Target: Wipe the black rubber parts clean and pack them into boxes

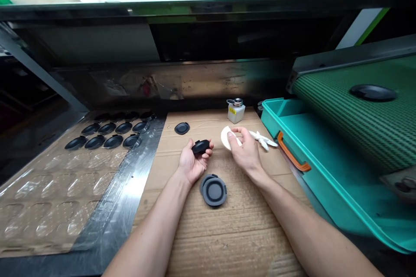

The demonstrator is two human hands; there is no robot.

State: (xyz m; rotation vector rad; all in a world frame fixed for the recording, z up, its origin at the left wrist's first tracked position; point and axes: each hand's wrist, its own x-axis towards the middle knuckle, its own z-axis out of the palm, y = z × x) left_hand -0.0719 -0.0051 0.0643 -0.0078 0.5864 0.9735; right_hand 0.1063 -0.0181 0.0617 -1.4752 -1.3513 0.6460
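Note:
My left hand (192,161) is closed round a black round cap (200,146), which it holds tilted above the cardboard sheet (224,233). Pinched between the thumb and fingers of my right hand (244,149) is a white round pad (225,138), a little to the right of the cap and apart from it. Below my hands lie two stacked grey round caps (215,191), the upper one covering most of the lower. Another black cap, a loose one (182,128), rests flat on the cardboard beyond my left hand.
A clear plastic tray (65,181) at left holds several black caps in its far rows. A white pump bottle (236,111) and a crumpled white cloth (264,140) are at the back right. Further right are a teal bin (328,173) and a green conveyor belt (341,117) carrying one black cap (373,92).

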